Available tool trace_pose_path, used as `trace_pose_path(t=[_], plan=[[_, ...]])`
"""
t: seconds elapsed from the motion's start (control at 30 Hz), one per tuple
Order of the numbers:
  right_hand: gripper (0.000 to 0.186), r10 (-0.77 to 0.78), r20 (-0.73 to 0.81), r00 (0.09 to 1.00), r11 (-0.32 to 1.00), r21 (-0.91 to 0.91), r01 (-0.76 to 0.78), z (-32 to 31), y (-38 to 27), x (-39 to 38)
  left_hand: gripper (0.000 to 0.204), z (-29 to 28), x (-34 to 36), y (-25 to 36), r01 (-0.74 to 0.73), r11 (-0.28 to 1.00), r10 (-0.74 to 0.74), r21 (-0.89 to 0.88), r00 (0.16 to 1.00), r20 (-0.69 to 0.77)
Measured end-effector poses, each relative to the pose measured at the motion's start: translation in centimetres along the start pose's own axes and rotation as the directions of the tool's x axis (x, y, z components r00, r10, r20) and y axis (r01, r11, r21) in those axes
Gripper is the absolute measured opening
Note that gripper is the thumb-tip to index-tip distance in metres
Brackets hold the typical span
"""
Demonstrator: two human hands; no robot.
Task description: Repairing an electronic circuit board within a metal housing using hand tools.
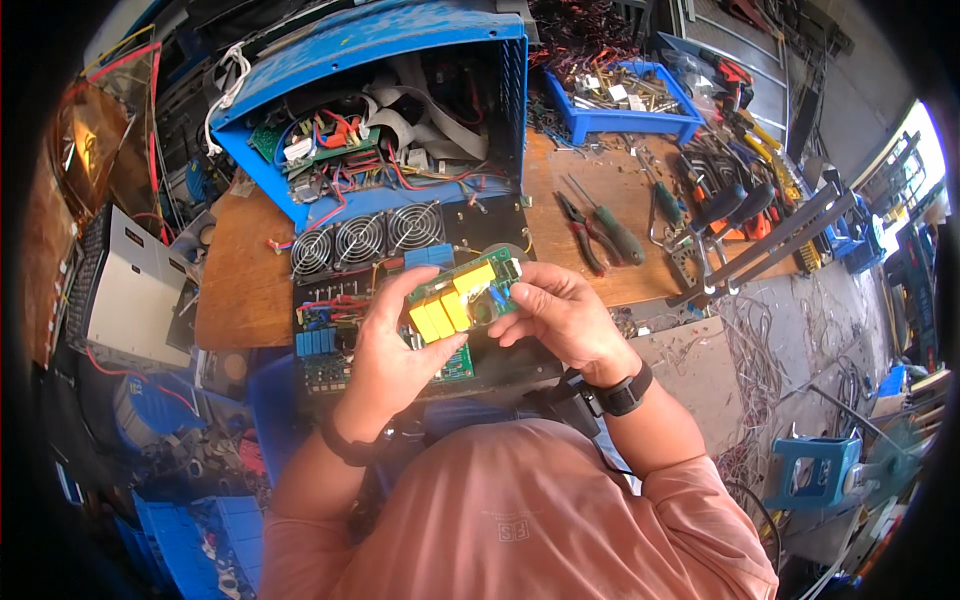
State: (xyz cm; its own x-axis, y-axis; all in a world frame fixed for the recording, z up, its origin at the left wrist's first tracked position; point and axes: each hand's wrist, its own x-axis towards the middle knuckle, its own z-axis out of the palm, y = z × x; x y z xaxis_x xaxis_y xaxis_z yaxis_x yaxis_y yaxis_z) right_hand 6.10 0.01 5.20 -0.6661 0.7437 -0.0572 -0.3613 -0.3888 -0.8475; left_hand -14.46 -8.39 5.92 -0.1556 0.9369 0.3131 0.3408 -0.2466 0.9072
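Observation:
Between my two hands is a small green circuit board (482,312) carrying several yellow block capacitors (439,314). My left hand (390,335) grips its left end, thumb along the lower edge and fingers behind. At the right end, my right hand (565,315) pinches the board between thumb and fingers. Below it lies a black chassis panel with three round fans (360,237), blue components (316,341) and another green board (458,366), partly hidden by my left hand. Behind the panel stands an open blue metal case (375,65) with wires, ribbon cable and boards inside.
On the wooden bench (245,280), pliers (583,235) and a green-handled screwdriver (618,236) lie to the right. A blue tray (630,118) of metal parts stands farther back. More hand tools crowd the bench's right end. A blue stool (815,470) and tangled wires (745,400) are on the floor.

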Motion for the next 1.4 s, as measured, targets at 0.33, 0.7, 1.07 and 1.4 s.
trace_pose_path(t=[0.33, 0.7, 1.07, 1.4], plan=[[0.04, -0.006, -0.032, 0.999, 0.997, -0.071, 0.004, -0.2, -0.3, -0.2, 0.061, 0.9, 0.2, 0.1, -0.097, 0.989, 0.105, 0.116, 0.993, -0.062], [0.044, -0.685, 0.19, 0.703, 0.284, -0.82, 0.498, 0.9, -0.3, -1.4, 0.057, 1.4, 0.5, 0.7, -0.059, 0.996, 0.065, 0.068, 0.994, -0.092], [0.044, -0.647, 0.225, 0.728, 0.303, -0.801, 0.517, 0.8, -0.3, -1.3, 0.058, 1.4, 0.5, 1.8, 0.174, 0.947, -0.166, -0.269, 0.985, 0.053], [0.042, -0.682, 0.246, 0.689, 0.24, -0.815, 0.528, 0.9, -0.4, -1.4, 0.058, 1.3, 0.5, 2.1, 0.175, 0.936, -0.164, -0.305, 0.985, 0.063]])
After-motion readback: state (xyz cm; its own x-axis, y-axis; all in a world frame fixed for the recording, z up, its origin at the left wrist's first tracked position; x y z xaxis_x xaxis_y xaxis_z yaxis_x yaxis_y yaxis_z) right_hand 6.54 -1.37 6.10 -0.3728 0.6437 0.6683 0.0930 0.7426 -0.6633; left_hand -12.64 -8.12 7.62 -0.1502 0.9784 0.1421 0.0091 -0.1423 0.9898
